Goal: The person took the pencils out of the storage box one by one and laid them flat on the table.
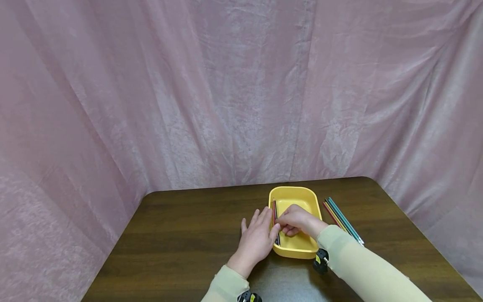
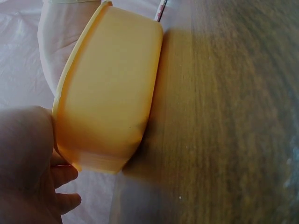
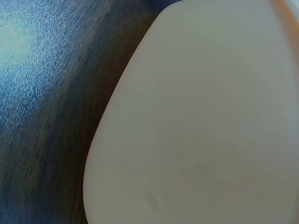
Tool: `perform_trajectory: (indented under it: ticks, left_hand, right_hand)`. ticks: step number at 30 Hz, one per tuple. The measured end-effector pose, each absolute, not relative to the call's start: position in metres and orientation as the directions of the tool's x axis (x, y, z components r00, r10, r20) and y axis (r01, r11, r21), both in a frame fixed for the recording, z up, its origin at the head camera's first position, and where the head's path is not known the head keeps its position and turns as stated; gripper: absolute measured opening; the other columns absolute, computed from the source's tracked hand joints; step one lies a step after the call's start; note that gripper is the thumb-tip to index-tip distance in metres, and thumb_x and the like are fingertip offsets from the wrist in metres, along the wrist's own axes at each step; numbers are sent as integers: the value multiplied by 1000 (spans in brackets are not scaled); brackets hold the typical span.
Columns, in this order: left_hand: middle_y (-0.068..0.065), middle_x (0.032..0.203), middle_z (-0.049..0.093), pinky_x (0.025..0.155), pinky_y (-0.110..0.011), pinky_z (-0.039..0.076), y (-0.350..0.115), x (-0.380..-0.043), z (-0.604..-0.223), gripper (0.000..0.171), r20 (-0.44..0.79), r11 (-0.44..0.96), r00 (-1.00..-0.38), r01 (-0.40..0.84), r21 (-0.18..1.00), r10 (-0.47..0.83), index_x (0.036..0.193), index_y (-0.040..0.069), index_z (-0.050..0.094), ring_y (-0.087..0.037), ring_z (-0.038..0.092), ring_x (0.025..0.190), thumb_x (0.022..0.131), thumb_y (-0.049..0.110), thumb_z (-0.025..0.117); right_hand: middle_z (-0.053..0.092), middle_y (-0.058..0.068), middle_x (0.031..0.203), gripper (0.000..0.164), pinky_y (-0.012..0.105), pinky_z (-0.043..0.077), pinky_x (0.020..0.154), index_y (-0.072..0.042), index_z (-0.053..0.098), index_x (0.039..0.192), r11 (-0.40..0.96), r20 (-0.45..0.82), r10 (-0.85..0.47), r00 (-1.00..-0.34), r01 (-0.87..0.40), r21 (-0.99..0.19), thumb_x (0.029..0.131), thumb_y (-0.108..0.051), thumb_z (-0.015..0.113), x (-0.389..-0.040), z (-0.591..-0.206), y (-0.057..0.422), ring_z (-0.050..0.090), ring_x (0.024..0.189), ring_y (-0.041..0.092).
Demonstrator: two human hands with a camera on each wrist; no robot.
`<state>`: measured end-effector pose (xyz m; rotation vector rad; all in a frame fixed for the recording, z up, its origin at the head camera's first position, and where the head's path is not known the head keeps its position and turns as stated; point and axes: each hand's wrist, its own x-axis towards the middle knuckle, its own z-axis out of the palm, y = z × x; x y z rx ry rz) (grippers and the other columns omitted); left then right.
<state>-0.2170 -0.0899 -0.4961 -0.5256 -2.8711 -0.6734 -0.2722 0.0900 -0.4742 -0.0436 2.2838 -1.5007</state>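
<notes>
A yellow rectangular tray [image 1: 294, 253] stands on the table. Several pencils [image 1: 278, 240], red and black among them, lie lengthwise inside along its left wall. My left hand [image 1: 255, 239] rests at the tray's left rim with fingers spread and straight, its thumb reaching over the edge towards the pencils. From the right my right hand [image 1: 298, 220] reaches into the tray. Its fingers are curled, and its fingertips pinch at the pencils by the left wall. In the left wrist view the tray's outer wall [image 2: 107, 84] fills the middle; the right wrist view shows mostly a pale close surface [image 3: 187, 116].
More pencils [image 1: 341, 218], teal, yellow and red, lie in a bundle on the table right of the tray, partly behind my right sleeve [image 1: 362, 262]. The dark wooden table [image 1: 181, 235] extends to the left. A pink curtain [image 1: 241, 92] hangs behind.
</notes>
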Motion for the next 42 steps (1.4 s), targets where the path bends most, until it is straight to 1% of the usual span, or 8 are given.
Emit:
perform_trajectory:
  ticks: [4, 11, 17, 24, 30, 32, 37, 42]
  left_hand:
    - [-11, 173, 45, 121, -80, 25, -90, -217, -497, 62, 232, 843, -925, 372, 388, 301, 168, 7, 46, -41, 38, 160, 119, 44, 49]
    - [-11, 172, 46, 120, -81, 27, -89, -218, -497, 61, 244, 841, -921, 379, 386, 303, 167, 6, 47, -42, 39, 159, 118, 41, 51]
    - [-12, 172, 46, 120, -80, 26, -89, -217, -496, 60, 234, 841, -925, 372, 394, 299, 168, 6, 47, -41, 39, 160, 118, 40, 51]
    - [-11, 173, 45, 120, -81, 26, -89, -218, -496, 60, 236, 838, -924, 374, 398, 301, 168, 6, 47, -41, 38, 160, 118, 39, 52]
    - [-11, 173, 45, 120, -80, 26, -89, -217, -497, 61, 233, 840, -925, 372, 394, 300, 168, 6, 47, -41, 37, 161, 118, 41, 51]
    - [-11, 173, 45, 120, -80, 26, -89, -218, -497, 61, 233, 842, -925, 371, 391, 300, 168, 6, 47, -40, 37, 161, 118, 42, 50]
    - [-11, 173, 45, 121, -80, 26, -89, -218, -497, 61, 231, 843, -926, 369, 392, 298, 168, 7, 47, -40, 37, 161, 118, 42, 51]
    - [-11, 174, 44, 121, -80, 25, -89, -218, -497, 62, 223, 843, -928, 365, 395, 298, 169, 7, 45, -40, 36, 161, 118, 43, 49]
  right_hand:
    - [66, 4, 66, 19, 23, 56, 55, -3, 75, 77, 417, -317, -234, -919, 200, -887, 96, -5, 71, -272, -474, 91, 61, 56, 9]
    - [68, 6, 69, 19, 24, 58, 57, 3, 74, 85, 403, -325, -217, -920, 219, -889, 101, -7, 72, -273, -473, 99, 63, 58, 10]
    - [68, 6, 69, 18, 24, 57, 57, 8, 74, 90, 394, -319, -223, -921, 214, -894, 100, -6, 71, -273, -468, 104, 63, 57, 10]
    - [67, 5, 69, 19, 25, 58, 60, 7, 73, 92, 360, -273, -261, -926, 169, -917, 103, -8, 69, -272, -457, 110, 63, 61, 11]
    - [69, 4, 74, 17, 26, 61, 65, 4, 73, 97, 348, -278, -254, -926, 180, -920, 105, -11, 70, -271, -447, 116, 66, 66, 11]
    - [70, 4, 78, 16, 27, 62, 67, 2, 74, 99, 342, -279, -249, -928, 185, -921, 105, -12, 70, -271, -444, 119, 67, 68, 11]
    - [70, 4, 86, 17, 28, 63, 71, 4, 74, 110, 329, -272, -269, -924, 177, -927, 107, -12, 70, -271, -434, 130, 68, 73, 12]
    - [69, 5, 86, 21, 28, 64, 73, 6, 73, 116, 308, -264, -294, -919, 170, -936, 108, -14, 70, -270, -426, 141, 68, 74, 11]
